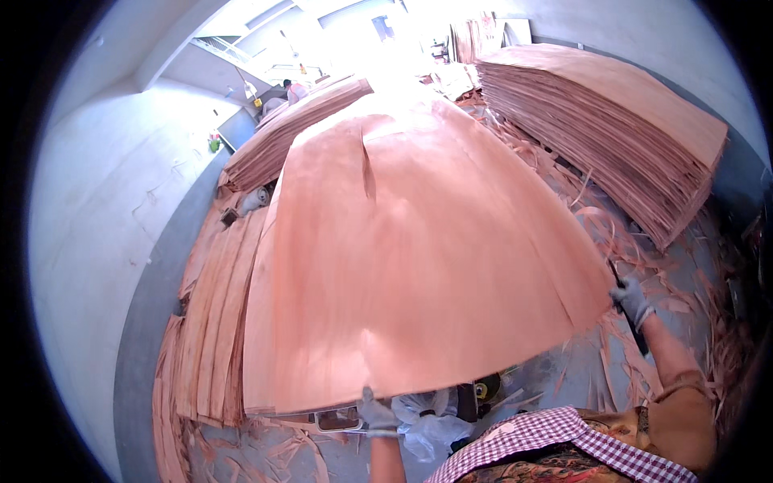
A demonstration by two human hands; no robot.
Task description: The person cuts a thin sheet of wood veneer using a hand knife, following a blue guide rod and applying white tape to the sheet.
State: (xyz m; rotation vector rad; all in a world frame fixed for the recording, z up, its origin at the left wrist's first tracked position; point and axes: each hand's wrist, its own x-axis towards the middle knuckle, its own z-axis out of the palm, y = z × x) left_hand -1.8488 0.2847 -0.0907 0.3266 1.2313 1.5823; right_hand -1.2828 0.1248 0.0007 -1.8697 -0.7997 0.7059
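Veneer sheet: one broad, reddish wood sheet [427, 249] spreads before the person, over a paler layer [259, 346] showing along its left side; a dark slit [367, 165] opens toward its far end.
Left hand: a gloved hand [376, 414] meets the sheet's near edge, grip clamped on that edge with one digit over the top; the fingers beneath are hidden from where I stand.
Right hand: a second gloved hand [634, 301], out by the sheet's right corner, has its grip closed around a long dark tool [640, 336]; whether it also touches the veneer, I cannot tell.
Stacks: a tall pile [596, 117] rises at the far right, many layers deep, while another [294, 133] leans away at the far left, near a co-worker in pink [296, 92].
Left side: narrow lengths of veneer [211, 322] lie side by side next to the sheet.
Floor: curled offcuts [608, 229] litter the grey floor [576, 378] to the right; a clear plastic bag [431, 435] sits just beyond the checked apron trim [523, 435].
State of work: the piles and scattered strips suggest plenty is already handled; this sheet looks unfinished, its slit open, its near edge in hand, and both gloves occupied.
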